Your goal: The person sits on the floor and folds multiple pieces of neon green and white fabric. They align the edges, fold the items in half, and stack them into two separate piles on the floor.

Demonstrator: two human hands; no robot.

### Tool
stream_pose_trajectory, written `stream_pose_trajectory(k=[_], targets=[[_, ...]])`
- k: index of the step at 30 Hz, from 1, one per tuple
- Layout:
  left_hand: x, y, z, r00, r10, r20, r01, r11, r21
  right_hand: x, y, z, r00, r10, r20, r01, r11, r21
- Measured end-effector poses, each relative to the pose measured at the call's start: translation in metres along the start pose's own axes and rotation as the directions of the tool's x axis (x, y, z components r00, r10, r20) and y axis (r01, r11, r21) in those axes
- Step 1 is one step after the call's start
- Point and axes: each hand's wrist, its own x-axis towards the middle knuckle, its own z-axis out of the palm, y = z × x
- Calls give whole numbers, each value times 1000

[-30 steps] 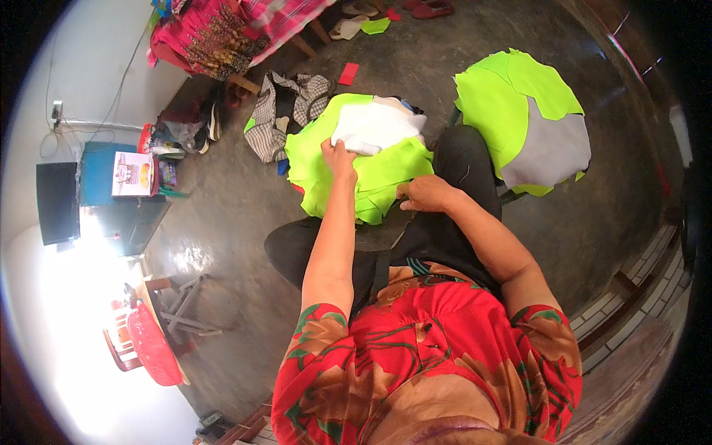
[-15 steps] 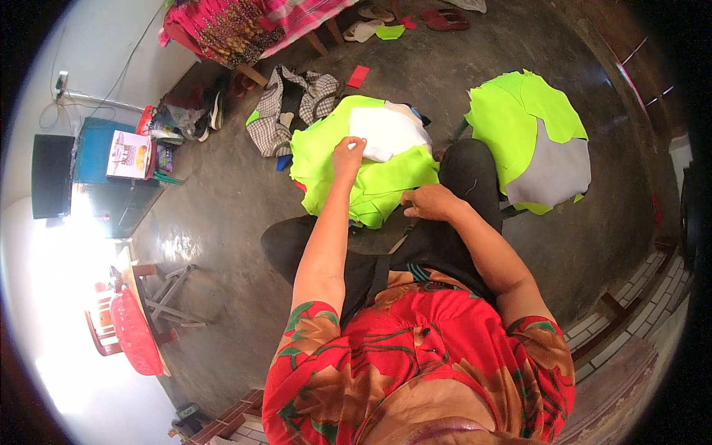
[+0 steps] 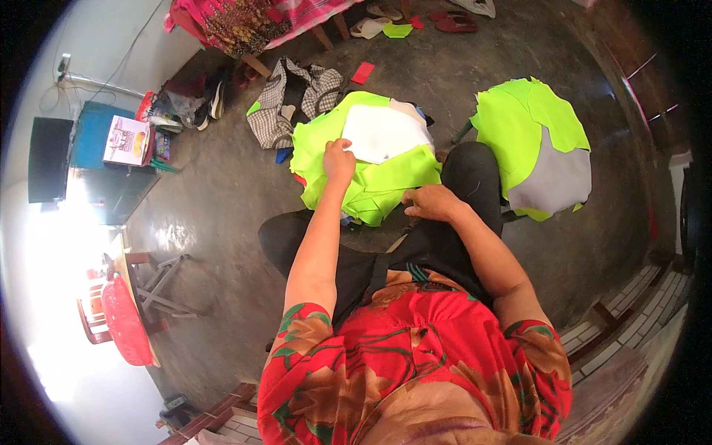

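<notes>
Curling just beside the lime fabric pile (image 3: pixel 400 170), the right hand's (image 3: pixel 432 202) fingers may be empty or not; I can't tell. Farther out, the left hand (image 3: pixel 339 162) bends its fingers at the edge of the white cloth (image 3: pixel 389 133) atop that pile, grip unclear. Checked cloth (image 3: pixel 268 122) lies beyond.

Seemingly a home, bare dark floor (image 3: pixel 222 222), shoes (image 3: pixel 454 22), pink cloth (image 3: pixel 302 22) over wooden legs (image 3: pixel 322 37), flat black screen (image 3: pixel 50 159)

A cloth pile (image 3: pixel 386 188) lies under the left hand (image 3: pixel 340 161) and just beyond the right hand (image 3: pixel 432 203). A second pile (image 3: pixel 532 152) sits to the right of both hands; loose cloth (image 3: pixel 272 111) lies beyond the left hand, a carton (image 3: pixel 126 141) well left of it.
</notes>
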Motion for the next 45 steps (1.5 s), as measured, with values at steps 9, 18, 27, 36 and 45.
stream_pose_trajectory(k=[9,18,27,36,45], targets=[[-36,12,17,859,498,116,-512,832,216,0,1,1,1000,-21,-8,21,1000,6],[-32,9,28,912,404,77,-411,898,158,-1,-2,-2,1000,13,-1,-13,1000,-27],[-61,13,33,914,382,134,-405,856,321,-3,-4,-1,1000,-1,-20,1,999,37],[-65,11,35,921,353,163,-389,850,355,-13,-7,-4,968,-100,-228,146,970,194],[-65,7,39,925,351,141,-379,850,366,-92,98,-130,283,31,-959,-124,992,-4]])
